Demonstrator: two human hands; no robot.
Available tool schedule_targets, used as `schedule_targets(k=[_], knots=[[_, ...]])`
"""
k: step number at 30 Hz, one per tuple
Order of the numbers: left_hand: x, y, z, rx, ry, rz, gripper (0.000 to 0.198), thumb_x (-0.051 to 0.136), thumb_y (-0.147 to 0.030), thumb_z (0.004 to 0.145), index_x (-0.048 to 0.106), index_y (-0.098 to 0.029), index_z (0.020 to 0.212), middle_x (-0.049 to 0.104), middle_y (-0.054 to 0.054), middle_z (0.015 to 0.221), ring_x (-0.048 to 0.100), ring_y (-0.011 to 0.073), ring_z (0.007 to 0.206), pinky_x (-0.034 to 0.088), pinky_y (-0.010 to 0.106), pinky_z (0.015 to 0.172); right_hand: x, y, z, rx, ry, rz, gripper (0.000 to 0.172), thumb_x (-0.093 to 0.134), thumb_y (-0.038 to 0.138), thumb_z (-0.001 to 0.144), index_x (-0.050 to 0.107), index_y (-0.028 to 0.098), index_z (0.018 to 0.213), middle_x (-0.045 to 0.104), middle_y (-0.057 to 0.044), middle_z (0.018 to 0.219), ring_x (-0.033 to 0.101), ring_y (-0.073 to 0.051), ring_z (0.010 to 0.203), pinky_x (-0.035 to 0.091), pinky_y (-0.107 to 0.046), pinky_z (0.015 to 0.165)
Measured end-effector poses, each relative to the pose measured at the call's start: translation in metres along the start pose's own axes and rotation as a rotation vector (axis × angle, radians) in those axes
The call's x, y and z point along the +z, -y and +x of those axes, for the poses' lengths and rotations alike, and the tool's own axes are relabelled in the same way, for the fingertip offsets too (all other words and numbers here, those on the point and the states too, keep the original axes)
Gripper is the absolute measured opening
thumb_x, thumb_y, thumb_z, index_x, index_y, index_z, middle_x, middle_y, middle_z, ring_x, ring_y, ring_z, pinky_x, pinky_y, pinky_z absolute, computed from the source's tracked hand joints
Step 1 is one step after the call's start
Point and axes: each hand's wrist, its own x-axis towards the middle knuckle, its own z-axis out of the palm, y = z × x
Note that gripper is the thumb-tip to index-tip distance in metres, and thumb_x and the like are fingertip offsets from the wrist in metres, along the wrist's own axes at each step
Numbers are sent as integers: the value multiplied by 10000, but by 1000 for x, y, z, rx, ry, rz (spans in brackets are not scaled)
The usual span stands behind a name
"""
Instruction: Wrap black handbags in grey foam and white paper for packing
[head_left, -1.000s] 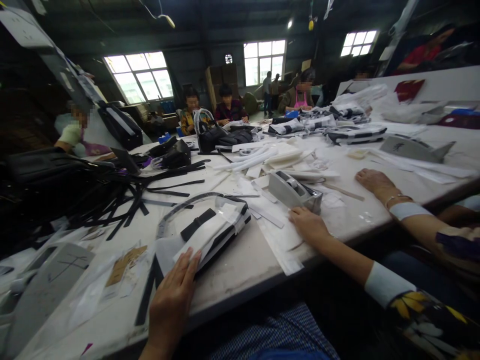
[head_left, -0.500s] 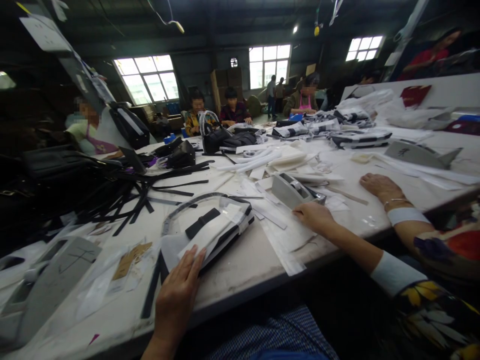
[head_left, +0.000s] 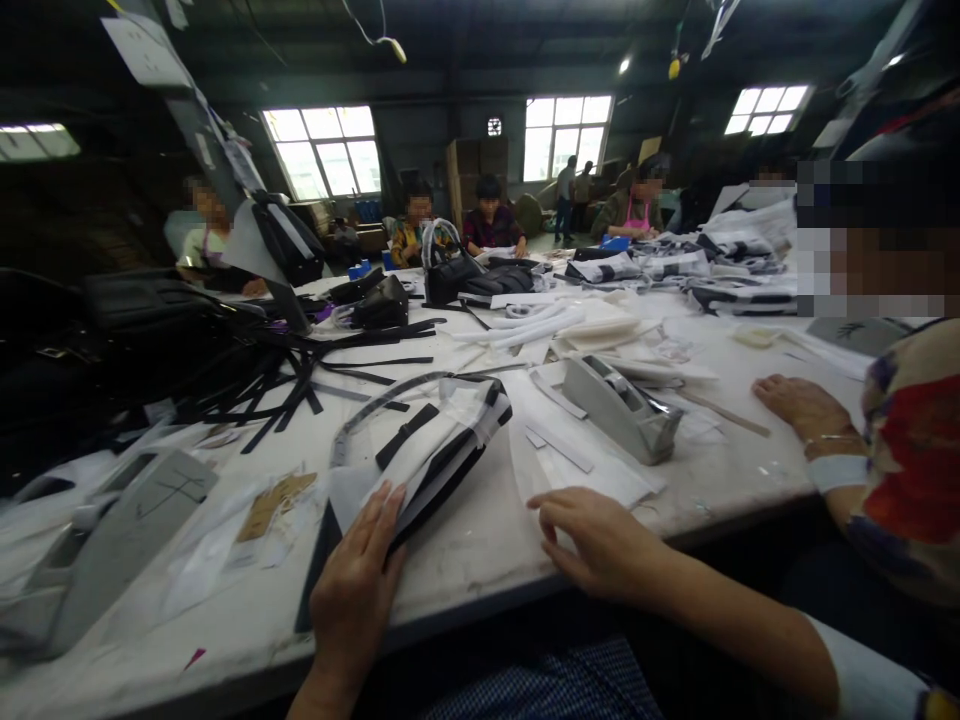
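A black handbag [head_left: 442, 450] partly wrapped in white sheet and clear film lies on the table, its wrapped handle arching behind it. My left hand [head_left: 356, 580] grips its near left end, fingers over the white wrapping and thumb along the near side. My right hand [head_left: 600, 545] is right of the bag, above the table's front edge, with fingers bent in a loose pinch. Whatever may be between those fingertips is too small to make out. Beyond this hand stands a grey tape dispenser [head_left: 619, 405], beside white sheets and strips [head_left: 559, 450].
Another dispenser [head_left: 112, 540] stands at the left, near brown card scraps [head_left: 274, 505]. Black straps [head_left: 300, 370] and dark bags spread behind. At the right, a co-worker's hand [head_left: 806, 405] rests on the table. Wrapped bags [head_left: 637, 265] and several people are farther back.
My right hand has left the tape dispenser and come nearer and left, toward the handbag. My left hand stays on the bag. The co-worker at the right has leaned into view.
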Motion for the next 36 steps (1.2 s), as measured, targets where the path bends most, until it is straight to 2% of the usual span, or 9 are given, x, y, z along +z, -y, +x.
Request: schedule_targets(k=[4,8,12,17,21,25,29,32,36], knots=[[0,-1,1,-40,-21,-36,686,506,-161,935,249,-303,1555,502,27,1494,577,233,1264,522,337,965,15,6,13,30,34,183,323,585,422,918,679,238,1166,700,-81,1239,655,-237,1132,491,-352,999],[2,0,-2,-81,-36,-70,695,526,-125,925,271,-306,1547,510,27,1486,571,225,1271,500,332,1007,45,-10,45,196,-76,35,658,577,486,912,475,131,1456,432,-202,1518,375,-335,1425,306,-517,1169],[5,2,-3,-113,-100,-89,684,550,-143,931,285,-290,1543,551,47,1448,603,235,1232,510,351,1005,74,-4,72,12,103,4,846,505,622,912,344,59,1523,227,-240,1595,164,-361,1497,167,-541,1211],[6,1,6,-148,-195,-94,682,603,-169,923,311,-256,1532,583,67,1414,618,239,1213,522,350,990,78,12,123,-463,112,79,770,499,611,929,344,161,1534,293,-169,1599,235,-305,1489,187,-498,1213],[8,-1,15,-125,-226,-98,663,601,-135,917,341,-243,1517,589,70,1407,607,231,1232,517,351,1002,80,16,156,-681,5,73,460,492,430,979,589,167,1344,570,-131,1419,429,-258,1385,289,-440,1180],[12,-7,17,-11,-214,-70,592,567,-119,925,404,-217,1486,584,94,1411,593,238,1252,528,359,992,80,25,129,-742,-114,91,380,459,382,981,673,119,1153,710,-173,1153,636,-273,1119,514,-416,968],[20,-20,15,150,-242,-53,466,520,-72,936,538,-196,1385,622,97,1365,599,233,1247,541,347,971,55,30,82,-889,-171,192,287,473,346,991,656,153,1099,743,-123,1028,678,-225,1018,553,-344,879],[24,-33,14,247,-256,-28,390,513,-97,958,600,-217,1318,655,71,1323,635,230,1198,566,349,928,27,26,82,-780,-275,259,211,497,268,979,665,173,1065,744,-103,1020,682,-210,1011,534,-337,912],[23,-44,15,253,-213,19,382,505,-103,965,610,-225,1312,649,70,1332,639,238,1192,579,349,912,9,17,141,-180,-169,189,250,467,300,997,694,203,1037,730,-82,1096,668,-198,1042,504,-319,957]])
